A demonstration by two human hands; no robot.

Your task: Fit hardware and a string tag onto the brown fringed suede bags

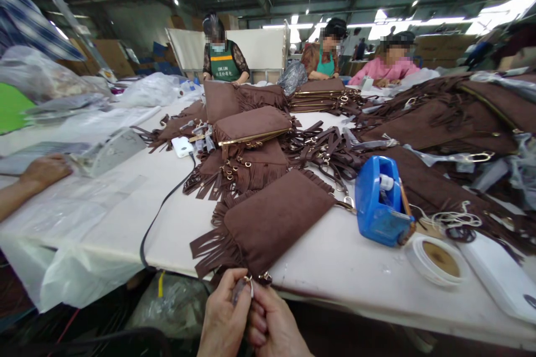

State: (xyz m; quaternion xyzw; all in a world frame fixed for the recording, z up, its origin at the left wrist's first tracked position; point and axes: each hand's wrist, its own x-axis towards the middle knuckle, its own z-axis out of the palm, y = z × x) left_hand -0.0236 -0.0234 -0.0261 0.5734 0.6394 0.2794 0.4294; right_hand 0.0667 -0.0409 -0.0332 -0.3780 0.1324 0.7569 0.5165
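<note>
A brown fringed suede bag (285,215) lies flat at the table's front edge, its fringe spread to the left. Just past that edge, my left hand (226,312) and my right hand (274,318) meet at the bag's near corner. Both are closed, fingertips pinching around a small gold metal clasp (248,280) with a bit of clear plastic and a thin white strip. My fingers hide most of it. Another gold clasp (265,277) hangs beside it at the bag's corner.
A blue tape dispenser (379,201), a white tape roll (438,262) and a white power bank (502,276) are to the right. Stacked brown bags (251,122) and loose straps (322,148) lie behind. A co-worker's hand (46,172) rests at left; several people work across the table.
</note>
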